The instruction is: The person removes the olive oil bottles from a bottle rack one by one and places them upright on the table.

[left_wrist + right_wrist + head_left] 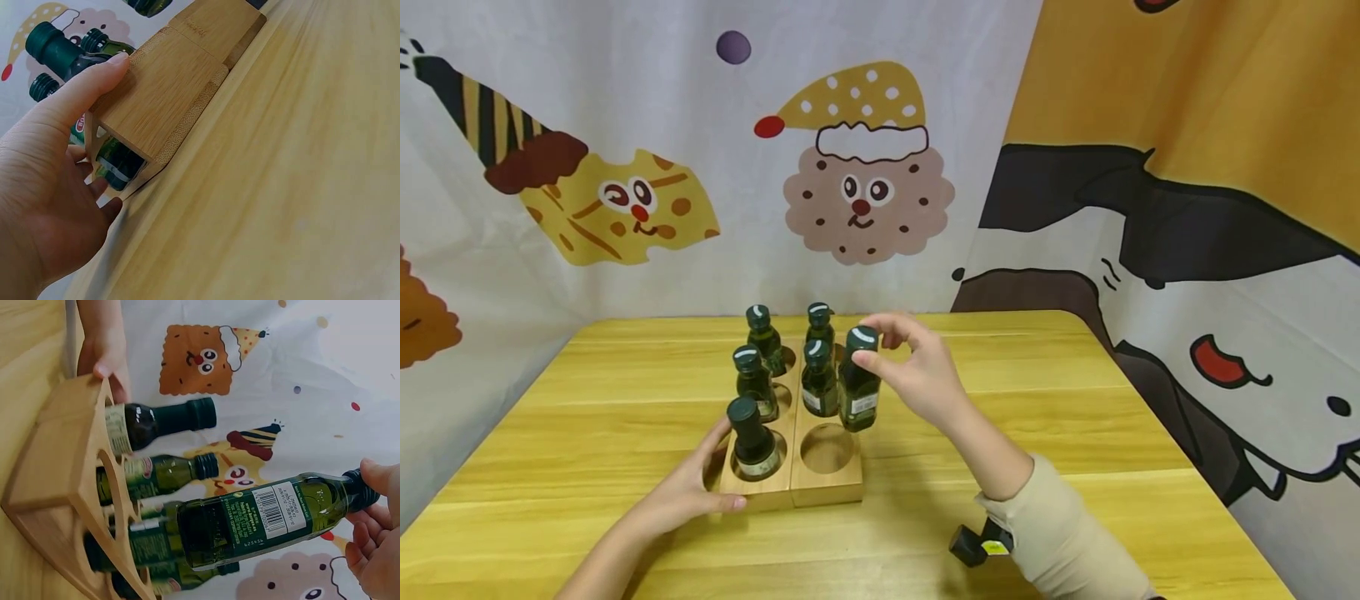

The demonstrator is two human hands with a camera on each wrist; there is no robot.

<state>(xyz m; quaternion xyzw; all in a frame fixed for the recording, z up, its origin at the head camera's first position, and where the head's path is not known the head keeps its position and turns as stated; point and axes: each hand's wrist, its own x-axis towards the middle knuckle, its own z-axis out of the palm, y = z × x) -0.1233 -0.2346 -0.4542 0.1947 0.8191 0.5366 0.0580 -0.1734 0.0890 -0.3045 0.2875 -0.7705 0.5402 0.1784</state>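
Note:
My right hand (pixel 925 375) pinches the dark green cap of a small green glass bottle (pixel 275 519) between thumb and fingers. The bottle is tilted, its barcode label showing in the right wrist view, and its base is raised over the right side of a wooden bottle rack (pixel 827 493). My left hand (pixel 683 497) grips the rack's front left corner, thumb on the front face and fingers along the side. Beside that hand, a bottle with a tall dark cap (pixel 748 433) stands in the front left hole. The front right hole (pixel 826 450) holds no bottle.
Several other green bottles (pixel 754 379) stand in the rack's remaining holes. A black object with a yellow label (pixel 970 546) lies near the right forearm, partly hidden by the sleeve. Behind the wooden table (pixel 1000 433) hangs a cartoon-printed curtain (pixel 662 67).

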